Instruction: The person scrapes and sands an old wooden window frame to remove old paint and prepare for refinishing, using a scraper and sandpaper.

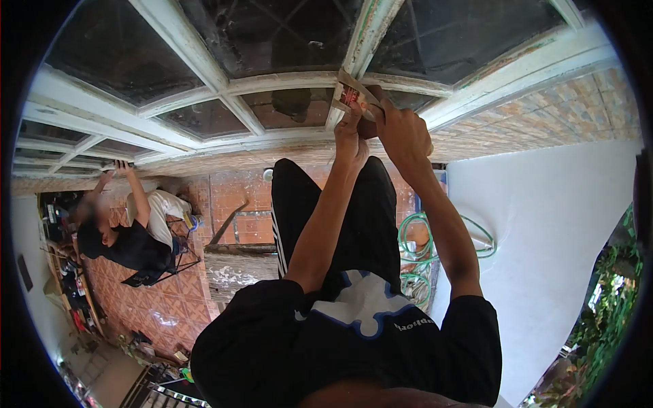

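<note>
Both of my hands are up at the white wooden window frame [279, 83], whose paint is worn and stained. Between them is what looks like a folded piece of sandpaper [352, 96] with red print on its back, lying against the crossing of the frame's bars. My left hand [351, 139] pinches its lower part from below. On the right side, my right hand [403, 129] is closed around its other edge, knuckles facing me. The fingertips of my right hand are partly hidden. Dark glass panes [286, 34] sit around the bars.
To the left, another person [132, 238] sits on a folding chair, hands raised to the same window. A weathered wooden bench [235, 268] stands beside my legs on the orange tiled floor [170, 316]. A green hose [415, 238] lies coiled at right, near a white wall [537, 224].
</note>
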Demonstrator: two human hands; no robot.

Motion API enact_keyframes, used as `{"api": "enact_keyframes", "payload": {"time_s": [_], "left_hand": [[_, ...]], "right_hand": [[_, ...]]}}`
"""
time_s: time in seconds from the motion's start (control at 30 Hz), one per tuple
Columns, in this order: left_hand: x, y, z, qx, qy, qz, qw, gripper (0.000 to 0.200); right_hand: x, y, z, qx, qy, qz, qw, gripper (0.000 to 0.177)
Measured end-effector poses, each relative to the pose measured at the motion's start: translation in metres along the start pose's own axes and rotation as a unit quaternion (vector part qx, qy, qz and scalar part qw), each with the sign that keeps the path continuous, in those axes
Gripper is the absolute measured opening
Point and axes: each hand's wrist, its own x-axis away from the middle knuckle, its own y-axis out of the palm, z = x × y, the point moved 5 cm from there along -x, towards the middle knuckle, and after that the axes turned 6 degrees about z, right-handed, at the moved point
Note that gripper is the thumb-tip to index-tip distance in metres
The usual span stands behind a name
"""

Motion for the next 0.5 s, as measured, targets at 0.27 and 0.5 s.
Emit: {"api": "enact_keyframes", "payload": {"time_s": [0.27,0.5], "left_hand": [[-0.004,0.022,-0.004,0.067,-0.036,-0.076,0.994,0.037],[-0.024,0.008,0.022,0.080,-0.015,-0.025,0.996,0.036]], "right_hand": [[-0.008,-0.007,0.003,-0.002,-0.063,0.025,0.998,0.036],[0.011,-0.052,0.061,-0.408,0.145,0.166,0.886,0.043]]}}
